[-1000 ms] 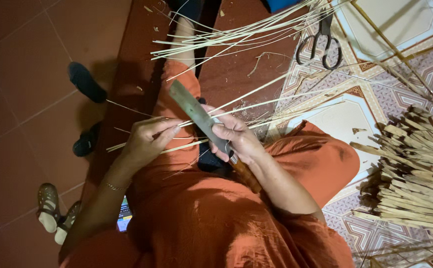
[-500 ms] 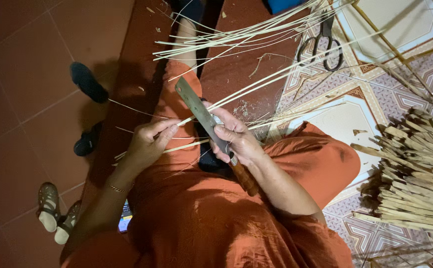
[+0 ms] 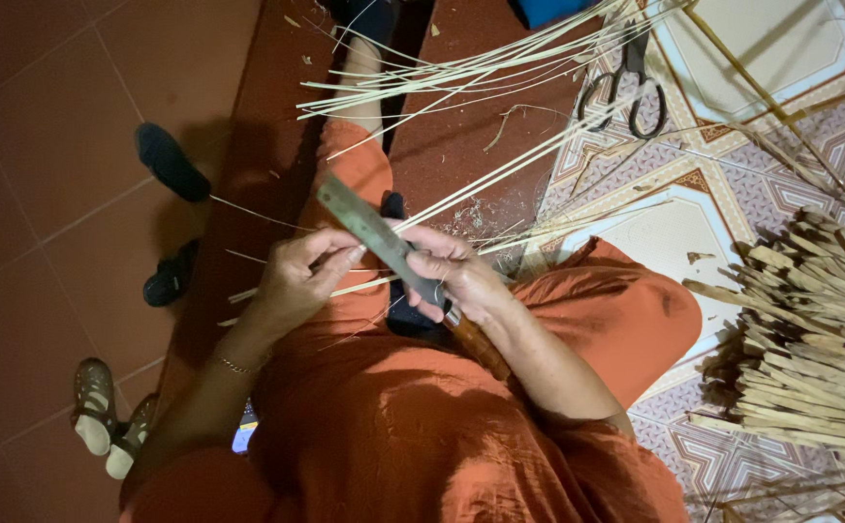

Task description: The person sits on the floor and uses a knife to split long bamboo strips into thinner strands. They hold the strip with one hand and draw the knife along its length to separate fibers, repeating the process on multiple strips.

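Home floor turned craft workshop: red tiles (image 3: 64, 145) beside patterned tiles (image 3: 781, 58), strewn with bamboo strips (image 3: 461, 73), a stack of split sticks (image 3: 810, 329), scissors (image 3: 626, 87) and shoes (image 3: 171, 165) left nearby.

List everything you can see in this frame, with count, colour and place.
knife: one, grey flat blade, brown wooden handle, slanting across the lap.
bamboo strips: many, pale yellow, fanned over the floor ahead of the knees; one passes under the blade.
scissors: one pair, black, on the patterned tiles at top right.
split bamboo sticks: a heap, tan, at the right edge.
dark shoes: two, on the red floor at left.
sandals: a pair, tan and white, lower left.
orange clothing: on the person, centre.
left hand: fingers pinch a strip beside the blade.
right hand: grips the knife near its handle.
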